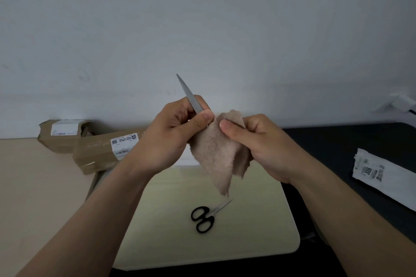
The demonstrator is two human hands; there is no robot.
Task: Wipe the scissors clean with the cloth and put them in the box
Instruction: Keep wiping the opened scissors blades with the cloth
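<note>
My left hand (174, 132) is closed around a pair of scissors (188, 94) whose grey blades stick up and to the left out of my fist; the handles are hidden in my palm. My right hand (254, 139) pinches a beige fluffy cloth (216, 155) that hangs down between both hands and touches the base of the blades. A second, small pair of scissors with black handles (203, 218) lies shut on the pale mat (247, 231) below my hands. Two brown cardboard boxes (99, 150) lie at the left, against the wall.
The pale mat lies between a beige table surface (33, 186) on the left and a dark surface (337, 148) on the right. A white plastic mailing bag with a label (382, 177) lies at the right. A white object (403, 103) sits by the wall at far right.
</note>
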